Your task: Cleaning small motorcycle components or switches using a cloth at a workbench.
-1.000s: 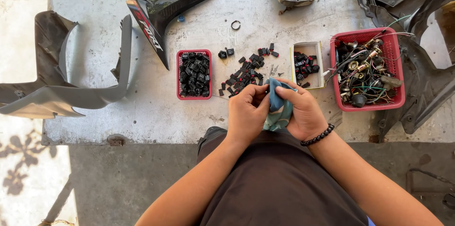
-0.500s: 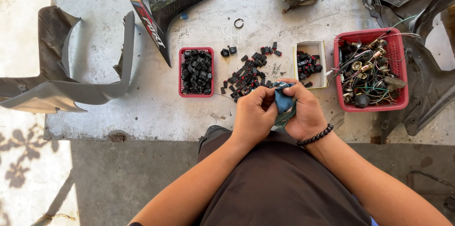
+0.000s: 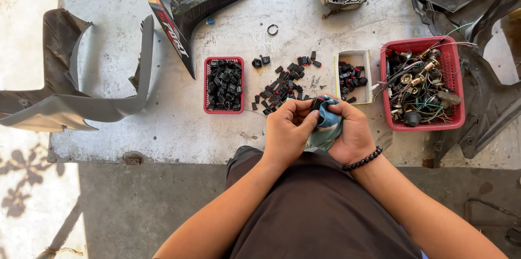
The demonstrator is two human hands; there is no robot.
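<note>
Since half a second ago, both my hands have stayed low at the table's near edge, and the cloth has bunched deeper into my right palm. My left hand (image 3: 287, 128) pinches a small black connector (image 3: 316, 103) at its fingertips, pressed against the blue-green cloth (image 3: 327, 127) that my right hand (image 3: 353, 131) grips closed. Just beyond my knuckles lies a loose pile of black connectors (image 3: 285, 86) on the metal table (image 3: 163, 128). A small red basket (image 3: 223, 84) of more connectors sits left of the pile, a white box (image 3: 354, 76) right of it, and a larger red basket (image 3: 422, 83) of wired sockets farther right.
</note>
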